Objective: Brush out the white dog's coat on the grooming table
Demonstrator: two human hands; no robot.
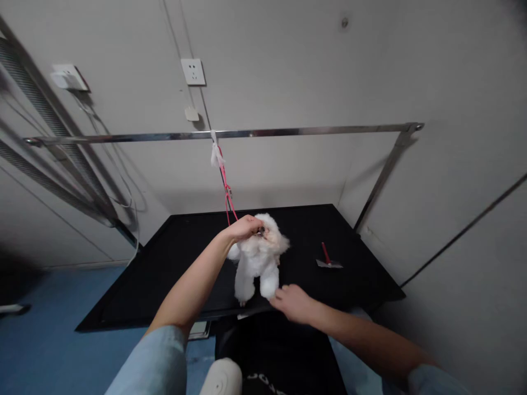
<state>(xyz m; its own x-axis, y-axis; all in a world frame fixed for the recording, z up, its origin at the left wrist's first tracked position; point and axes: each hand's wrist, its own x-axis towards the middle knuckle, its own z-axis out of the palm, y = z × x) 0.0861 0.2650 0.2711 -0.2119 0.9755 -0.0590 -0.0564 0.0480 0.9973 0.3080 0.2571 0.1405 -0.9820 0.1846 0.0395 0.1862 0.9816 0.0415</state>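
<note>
A fluffy white dog (256,260) stands on the black grooming table (185,263), facing me. My left hand (246,226) is closed on the fur at the side of its muzzle, the fingertips partly hidden against the face. Low beside the dog's front paw (269,288), my right hand (292,303) has its fingers closed together. A thin pale strip (252,314) shows at the table's near edge, close to those fingers; whether they hold it or the paw, I cannot tell.
A slicker brush with a red handle (325,253) lies to the right. Overhead runs a metal bar (288,132), from which a pink leash (224,178) hangs behind the dog. Grey hoses (69,148) hang at the left; a wall stands close on the right.
</note>
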